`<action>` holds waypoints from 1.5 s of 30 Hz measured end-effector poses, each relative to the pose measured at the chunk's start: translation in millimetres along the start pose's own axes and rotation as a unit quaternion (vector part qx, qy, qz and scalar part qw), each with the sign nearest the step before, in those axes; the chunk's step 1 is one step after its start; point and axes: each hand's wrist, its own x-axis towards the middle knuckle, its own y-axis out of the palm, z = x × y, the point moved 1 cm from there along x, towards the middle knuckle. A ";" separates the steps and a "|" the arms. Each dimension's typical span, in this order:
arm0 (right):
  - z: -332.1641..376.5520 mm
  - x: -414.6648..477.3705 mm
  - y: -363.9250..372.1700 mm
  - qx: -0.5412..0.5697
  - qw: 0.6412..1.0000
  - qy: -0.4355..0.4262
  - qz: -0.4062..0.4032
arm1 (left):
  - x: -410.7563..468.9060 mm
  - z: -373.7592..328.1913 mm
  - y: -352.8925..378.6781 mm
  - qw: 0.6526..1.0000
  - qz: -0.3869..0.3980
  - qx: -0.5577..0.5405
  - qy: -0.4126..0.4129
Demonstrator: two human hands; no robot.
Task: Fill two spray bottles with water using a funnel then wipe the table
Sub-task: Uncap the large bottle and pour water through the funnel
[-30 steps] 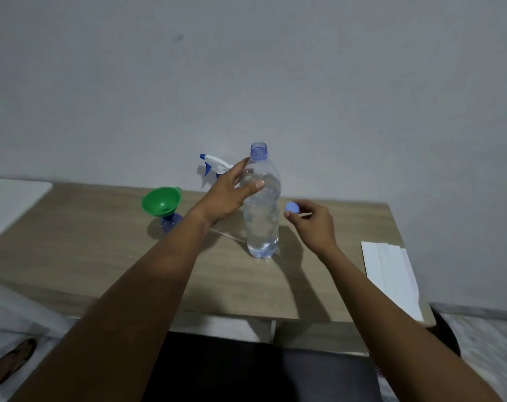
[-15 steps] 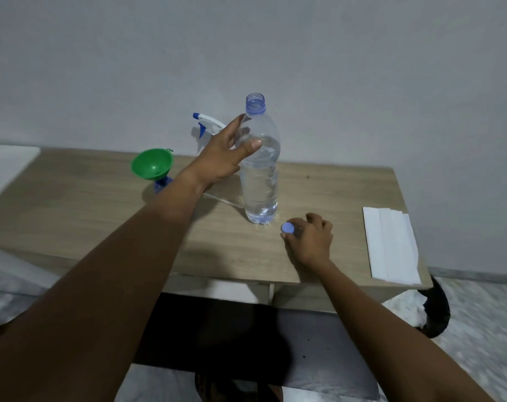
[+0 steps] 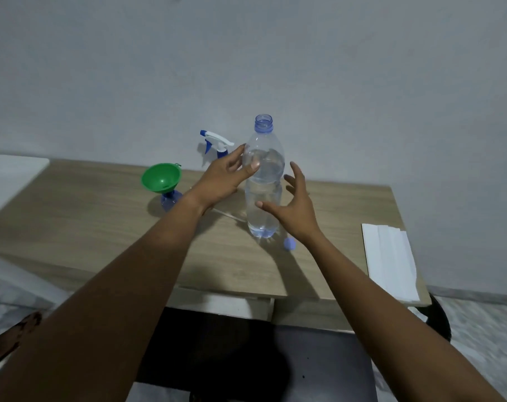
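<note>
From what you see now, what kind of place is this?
Probably a plain room at home, though I cannot be sure: a small wooden table against a bare wall, with a water bottle and green funnel on it.

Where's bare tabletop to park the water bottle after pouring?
Free: the broad near-left stretch of the table in front of the green funnel, and the strip between the bottle cap and the folded paper towel. Crowded: the back centre around the water bottle, spray head and both hands.
</note>
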 end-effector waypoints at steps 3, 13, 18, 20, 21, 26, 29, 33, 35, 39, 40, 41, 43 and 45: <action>26.2 14.2 11.2 0.031 0.999 -0.037 0.004 | -15.5 9.9 -2.5 0.999 -0.051 -0.013 -0.008; 36.9 4.0 43.4 -0.009 0.995 -0.065 -0.080 | -73.6 104.5 -71.3 0.974 -0.180 0.093 -0.105; 37.4 -11.7 67.9 0.009 0.994 -0.079 -0.075 | -79.1 133.4 -116.6 0.941 -0.278 0.123 -0.151; 39.2 -13.8 78.6 0.013 0.994 -0.077 -0.073 | -72.5 134.1 -126.4 0.939 -0.284 0.124 -0.152; 40.7 -14.6 83.2 0.017 0.994 -0.073 -0.074 | -69.1 133.2 -128.3 0.943 -0.277 0.113 -0.145; 47.7 -11.0 104.3 0.017 0.994 -0.072 -0.085 | -47.4 130.7 -139.5 0.969 -0.213 0.075 -0.097; 48.8 -6.6 113.3 0.021 0.993 -0.070 -0.093 | -35.2 138.9 -146.4 0.979 -0.186 0.043 -0.073; 52.9 -3.4 122.5 0.015 0.992 -0.081 -0.098 | -26.4 143.3 -149.7 0.986 -0.160 0.032 -0.034; 54.2 -3.6 126.7 0.022 0.990 -0.085 -0.111 | -24.1 143.4 -151.4 0.988 -0.148 0.034 -0.020; 60.5 -4.1 139.1 0.027 0.983 -0.079 -0.162 | -18.9 146.7 -156.8 0.992 -0.109 0.058 0.001; 62.1 -4.2 142.6 0.023 0.982 -0.074 -0.174 | -18.3 148.7 -158.8 0.994 -0.097 0.057 0.004; 63.6 -4.3 145.6 0.018 0.980 -0.070 -0.183 | -18.3 150.7 -160.5 0.994 -0.088 0.056 0.007; 64.9 -3.4 149.0 0.012 0.980 -0.066 -0.189 | -18.5 152.6 -163.7 0.996 -0.075 0.053 0.014; 65.2 -2.0 148.7 0.009 0.980 -0.072 -0.186 | -18.7 154.0 -164.9 0.997 -0.062 0.047 0.017</action>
